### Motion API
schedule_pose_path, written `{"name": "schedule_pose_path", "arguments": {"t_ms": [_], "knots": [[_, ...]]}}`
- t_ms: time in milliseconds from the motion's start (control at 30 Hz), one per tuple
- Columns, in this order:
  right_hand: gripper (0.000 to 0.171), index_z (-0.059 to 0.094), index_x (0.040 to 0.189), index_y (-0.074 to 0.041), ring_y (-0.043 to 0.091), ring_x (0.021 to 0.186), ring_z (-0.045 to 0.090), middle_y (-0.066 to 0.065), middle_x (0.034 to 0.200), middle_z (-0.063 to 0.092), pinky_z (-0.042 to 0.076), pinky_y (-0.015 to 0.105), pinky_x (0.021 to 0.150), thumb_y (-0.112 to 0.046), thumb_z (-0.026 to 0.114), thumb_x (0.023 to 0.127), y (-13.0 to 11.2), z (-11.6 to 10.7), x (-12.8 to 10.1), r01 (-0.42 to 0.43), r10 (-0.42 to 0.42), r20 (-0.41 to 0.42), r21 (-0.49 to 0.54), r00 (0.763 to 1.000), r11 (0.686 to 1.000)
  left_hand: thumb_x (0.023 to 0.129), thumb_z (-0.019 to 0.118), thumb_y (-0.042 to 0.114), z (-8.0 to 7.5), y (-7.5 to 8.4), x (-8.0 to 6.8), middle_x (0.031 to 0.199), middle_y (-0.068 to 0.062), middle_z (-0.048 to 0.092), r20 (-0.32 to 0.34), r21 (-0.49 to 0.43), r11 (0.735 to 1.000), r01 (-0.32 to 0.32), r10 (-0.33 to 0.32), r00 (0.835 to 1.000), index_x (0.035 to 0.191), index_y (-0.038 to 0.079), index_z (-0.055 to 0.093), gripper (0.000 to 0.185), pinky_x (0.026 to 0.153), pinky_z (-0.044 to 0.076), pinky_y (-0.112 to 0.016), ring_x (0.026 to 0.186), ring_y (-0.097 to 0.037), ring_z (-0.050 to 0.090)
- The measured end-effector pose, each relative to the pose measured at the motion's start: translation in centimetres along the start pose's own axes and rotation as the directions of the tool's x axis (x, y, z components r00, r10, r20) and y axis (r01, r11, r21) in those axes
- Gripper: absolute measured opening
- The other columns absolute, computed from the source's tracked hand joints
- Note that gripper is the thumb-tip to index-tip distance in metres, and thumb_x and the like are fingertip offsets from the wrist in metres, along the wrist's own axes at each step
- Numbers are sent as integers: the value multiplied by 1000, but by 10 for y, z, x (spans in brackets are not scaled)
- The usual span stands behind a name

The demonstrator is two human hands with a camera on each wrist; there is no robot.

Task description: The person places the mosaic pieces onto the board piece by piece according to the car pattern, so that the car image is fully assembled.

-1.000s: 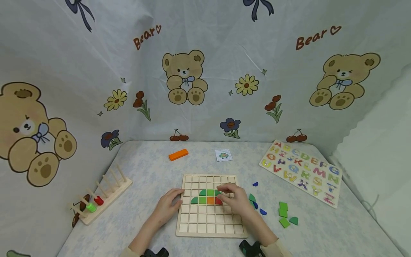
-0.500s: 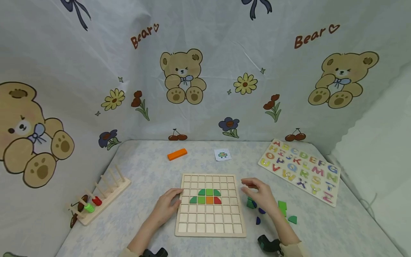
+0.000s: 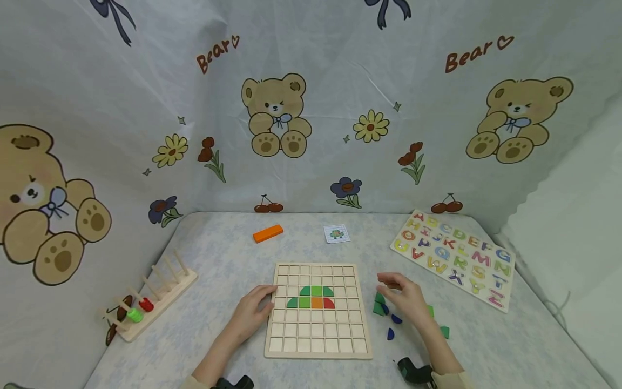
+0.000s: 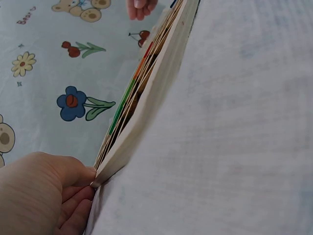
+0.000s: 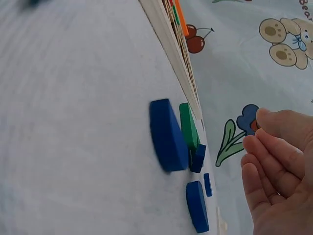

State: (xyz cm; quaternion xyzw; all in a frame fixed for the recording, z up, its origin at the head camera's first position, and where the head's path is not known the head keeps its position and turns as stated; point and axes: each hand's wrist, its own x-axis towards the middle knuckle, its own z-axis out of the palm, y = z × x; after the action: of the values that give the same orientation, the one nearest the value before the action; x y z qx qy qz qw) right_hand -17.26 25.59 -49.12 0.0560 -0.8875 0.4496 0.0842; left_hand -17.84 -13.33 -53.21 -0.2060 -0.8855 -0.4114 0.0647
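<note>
Several blue half-round pieces (image 3: 391, 334) are scattered on the desk (image 3: 340, 374), nearward and left of the closer, right hand (image 3: 406, 298), which is loosely curled to a narrow gap, nothing seen in it; the nearest piece is aligned near-to-far. A light-green piece (image 3: 431, 311) is partly hidden by the right forearm (image 3: 437, 340). The wooden grid board (image 3: 318, 355) is held at its left edge by the left hand (image 3: 250, 314). Beyond, a picture card (image 3: 337, 234) and orange block (image 3: 268, 233) are laid.

- Desk (image 3: 223, 254): pale, blue-mottled surface.
- Centre: wooden grid board (image 3: 318, 330).
- Left: peg rack (image 3: 167, 300).
- Far side: orange block (image 3: 268, 233), picture card (image 3: 337, 234).
- Right: alphabet board (image 3: 452, 256); loose blue pieces (image 3: 391, 334), green pieces (image 3: 378, 308).
</note>
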Motion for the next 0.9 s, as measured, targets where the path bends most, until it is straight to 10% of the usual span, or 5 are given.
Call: {"name": "schedule_pose_path", "arguments": {"t_ms": [333, 900], "knots": [[31, 65, 115, -4, 23, 99, 60, 6, 106, 65, 51, 36, 84, -9, 71, 85, 15, 12, -1, -59, 60, 10, -89, 998, 994, 89, 64, 5, -1, 1, 0, 126, -4, 56, -8, 3, 1000, -11, 11, 1000, 128, 4, 58, 39, 98, 41, -45, 120, -24, 50], [28, 69, 106, -4, 21, 89, 62, 3, 97, 66, 52, 38, 76, -5, 75, 79, 22, 16, -1, 93, -101, -17, -249, 995, 964, 89, 65, 5, 1, 0, 0, 125, -4, 57, -27, 22, 999, -33, 34, 999, 127, 4, 58, 39, 95, 43, -46, 119, -24, 51]]}}
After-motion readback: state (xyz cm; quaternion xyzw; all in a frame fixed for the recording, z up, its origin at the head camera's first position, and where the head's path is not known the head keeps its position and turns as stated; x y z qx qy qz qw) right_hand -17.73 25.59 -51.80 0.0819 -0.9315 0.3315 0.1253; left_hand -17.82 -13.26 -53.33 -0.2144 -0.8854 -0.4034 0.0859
